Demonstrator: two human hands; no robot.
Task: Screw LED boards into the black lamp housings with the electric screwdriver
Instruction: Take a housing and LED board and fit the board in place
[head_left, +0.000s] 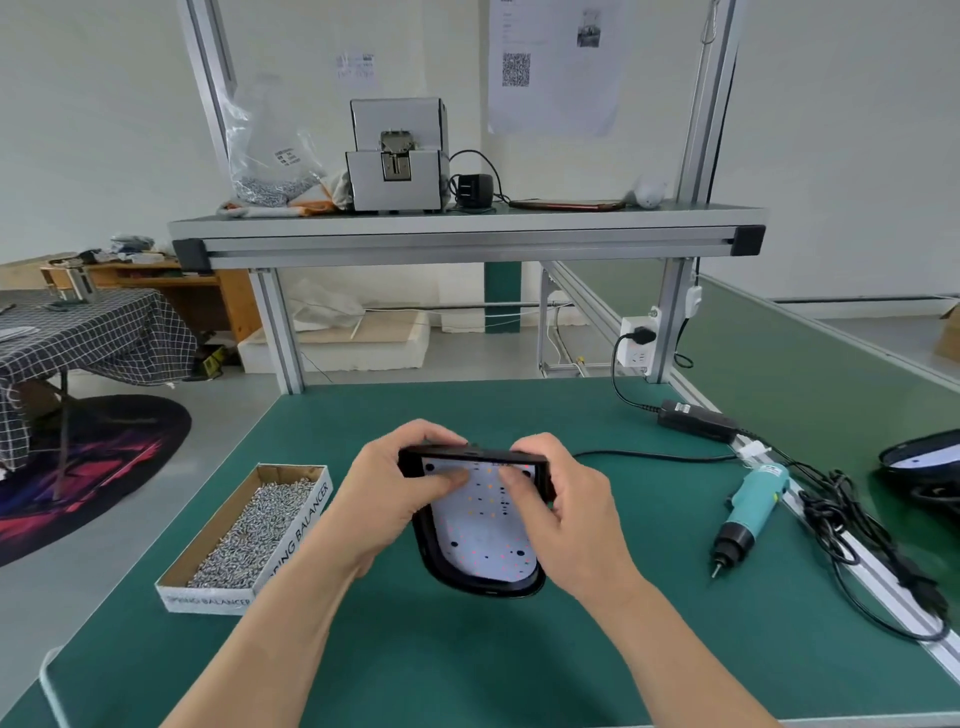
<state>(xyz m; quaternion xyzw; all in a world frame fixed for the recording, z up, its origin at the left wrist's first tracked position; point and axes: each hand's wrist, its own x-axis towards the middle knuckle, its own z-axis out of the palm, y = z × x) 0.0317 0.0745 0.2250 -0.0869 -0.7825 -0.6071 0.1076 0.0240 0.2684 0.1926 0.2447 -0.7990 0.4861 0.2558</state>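
Left hand (395, 493) and right hand (569, 501) grip lamp housing (483, 586); screw box (208, 598) left, screwdriver (753, 501) right.

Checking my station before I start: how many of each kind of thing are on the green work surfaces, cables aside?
Black lamp housings: 2
Electric screwdriver: 1
Box of screws: 1
Power adapter: 1
Total: 5

Aluminium shelf (467, 243), grey machine (397, 171) on it, plastic bag (265, 150) at its left end, QR-code sheet (553, 67) above it, wall socket (638, 338) below its right end
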